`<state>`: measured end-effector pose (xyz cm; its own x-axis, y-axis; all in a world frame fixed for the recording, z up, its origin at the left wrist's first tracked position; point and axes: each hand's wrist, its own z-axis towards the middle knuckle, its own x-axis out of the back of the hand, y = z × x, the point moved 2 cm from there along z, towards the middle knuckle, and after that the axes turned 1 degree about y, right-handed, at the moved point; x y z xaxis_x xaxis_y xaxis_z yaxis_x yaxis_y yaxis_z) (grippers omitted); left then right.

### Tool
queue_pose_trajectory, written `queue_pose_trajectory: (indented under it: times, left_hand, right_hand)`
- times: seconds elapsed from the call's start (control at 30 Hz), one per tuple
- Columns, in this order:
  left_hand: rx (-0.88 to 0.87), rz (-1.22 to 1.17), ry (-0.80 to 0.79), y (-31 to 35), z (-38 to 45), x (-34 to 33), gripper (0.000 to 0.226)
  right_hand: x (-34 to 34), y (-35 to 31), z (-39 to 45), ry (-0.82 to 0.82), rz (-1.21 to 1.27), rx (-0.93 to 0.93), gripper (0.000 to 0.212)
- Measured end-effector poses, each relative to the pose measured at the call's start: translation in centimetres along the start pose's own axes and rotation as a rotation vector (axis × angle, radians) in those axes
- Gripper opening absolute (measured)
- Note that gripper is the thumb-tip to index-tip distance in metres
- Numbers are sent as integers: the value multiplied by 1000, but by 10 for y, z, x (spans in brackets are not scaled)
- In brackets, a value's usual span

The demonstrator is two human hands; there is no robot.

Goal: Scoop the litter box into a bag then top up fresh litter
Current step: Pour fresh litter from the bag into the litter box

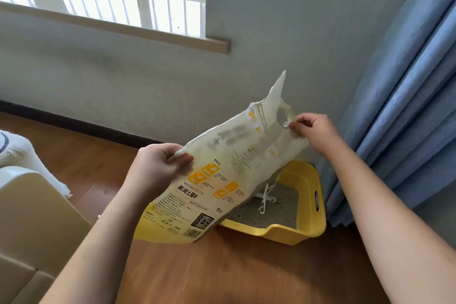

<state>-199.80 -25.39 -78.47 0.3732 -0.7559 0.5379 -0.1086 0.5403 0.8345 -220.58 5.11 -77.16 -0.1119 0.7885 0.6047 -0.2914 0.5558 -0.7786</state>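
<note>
Fingers and thumb of the left hand (158,165) pinch the upper side edge of a cream-and-yellow woven plastic litter bag printed with yellow panels, dark text and a square code (222,175), while the right hand (314,132) pinches the bag's cut-out carry handle near its torn top; both grips are closed on the bag. Between the two grips the bag hangs slack and tilted, its yellow bottom edge low on the left-hand side and its opened top corner sticking up above the right grip. Loose white threads dangle from the bag below the right grip. Beneath and beyond the bag, on the brown wooden floor (234,271), sits a yellow plastic litter box with a slotted handle in its rim (313,205), partly hidden by the bag and holding grey granular litter (278,207), with a pale plastic scoop (267,198) lying on it. Beyond the right grip hangs a blue pleated curtain (407,81); beyond both is a grey wall (271,20).
</note>
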Motion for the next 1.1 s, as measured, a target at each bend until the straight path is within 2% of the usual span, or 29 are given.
queue_pose_trajectory:
  times: [0.27, 0.4, 0.53, 0.8, 0.97, 1.03, 1.1]
  left_hand:
    - [10, -34, 78, -8, 4, 5, 17]
    - [-3, 9, 134, -9, 4, 11, 18]
    - [12, 26, 92, -12, 1, 6, 17]
    - [149, 21, 26, -29, -5, 1, 15]
    - [85, -112, 33, -11, -5, 6, 14]
    - [-14, -156, 83, 7, -6, 12, 38]
    - [-176, -72, 237, 30, -8, 23, 73]
  right_hand:
    - [26, -55, -1, 69, -42, 156, 13]
    - [32, -88, -7, 175, -57, 240, 15]
    - [40, -117, -16, 260, -167, 312, 15]
    - [28, -141, -31, 222, -300, 385, 18]
    - [22, -151, -35, 200, -338, 425, 16]
    - [17, -151, -35, 181, -372, 438, 17]
    - [14, -152, -36, 166, -398, 441, 16]
